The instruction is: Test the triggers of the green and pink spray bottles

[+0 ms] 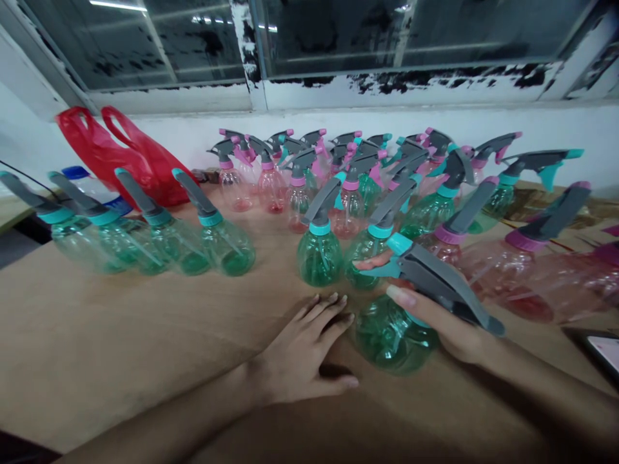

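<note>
My right hand [442,316] grips a green spray bottle [394,338] by its neck and grey trigger head, the thumb on the near side and a finger at the teal trigger. The bottle is tilted, its round body low over the table or touching it; I cannot tell which. My left hand [302,354] lies palm down on the table just left of this bottle, fingers spread, holding nothing. Beyond my hands stand two more green spray bottles, one [319,258] left of the other [366,248]. Part of the right-hand fingers is hidden behind the spray head.
A row of several green spray bottles [227,248] stands at left on the wooden table [120,348]. Pink spray bottles [512,277] stand at right, with many pink and green ones along the wall. A red plastic bag [140,164] and a phone-like device [604,351] are at the sides.
</note>
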`<state>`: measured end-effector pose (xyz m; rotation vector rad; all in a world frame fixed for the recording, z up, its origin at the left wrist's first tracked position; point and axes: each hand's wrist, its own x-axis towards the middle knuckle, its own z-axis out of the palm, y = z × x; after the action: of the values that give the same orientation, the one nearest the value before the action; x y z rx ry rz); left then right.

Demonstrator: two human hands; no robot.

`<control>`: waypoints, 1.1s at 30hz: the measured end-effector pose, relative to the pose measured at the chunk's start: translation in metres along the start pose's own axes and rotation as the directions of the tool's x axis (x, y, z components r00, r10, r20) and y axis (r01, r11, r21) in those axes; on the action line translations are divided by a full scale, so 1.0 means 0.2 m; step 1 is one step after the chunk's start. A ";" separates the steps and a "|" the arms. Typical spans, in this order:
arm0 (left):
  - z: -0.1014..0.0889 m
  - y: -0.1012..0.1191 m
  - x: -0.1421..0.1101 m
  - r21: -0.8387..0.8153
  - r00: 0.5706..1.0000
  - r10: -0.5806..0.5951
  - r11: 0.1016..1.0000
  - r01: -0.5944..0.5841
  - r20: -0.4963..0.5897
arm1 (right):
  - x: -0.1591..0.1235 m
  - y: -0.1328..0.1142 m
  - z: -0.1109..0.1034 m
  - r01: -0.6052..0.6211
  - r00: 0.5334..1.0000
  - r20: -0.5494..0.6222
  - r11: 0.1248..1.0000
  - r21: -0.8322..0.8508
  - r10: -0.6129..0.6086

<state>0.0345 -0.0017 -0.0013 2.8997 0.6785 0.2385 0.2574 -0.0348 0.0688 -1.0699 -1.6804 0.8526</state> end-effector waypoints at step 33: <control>0.00 0.00 0.00 -0.020 1.000 -0.001 1.000 0.001 -0.002 | 0.01 0.04 0.02 0.072 0.997 -0.004 0.997 0.040 -0.072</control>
<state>0.0342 -0.0008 -0.0014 2.8806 0.6745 0.2470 0.2555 -0.0307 0.0620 -0.9773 -1.6825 0.8345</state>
